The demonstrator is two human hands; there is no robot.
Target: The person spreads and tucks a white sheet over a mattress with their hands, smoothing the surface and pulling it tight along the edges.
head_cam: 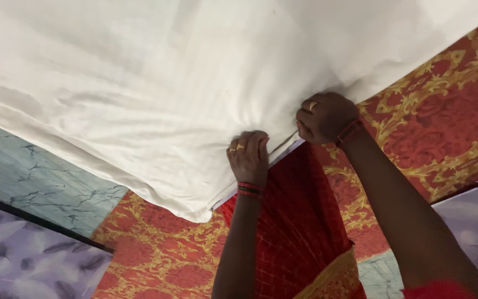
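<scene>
Your left hand (248, 156) was closed on the edge of the white cloth (156, 94), fingers curled over the hem so the fabric bunched just above the knuckles. Your right hand (324, 117) was closed too, pinching the same edge just beside the left; a short stretch of hem ran taut between the two grips. That pairing likely kept the edge straight while the rest of the cloth spread away above and to the left of your fists. Below the grips lay a red and gold patterned spread (443, 127), and a red checked fabric (300, 221) hung between your forearms.
</scene>
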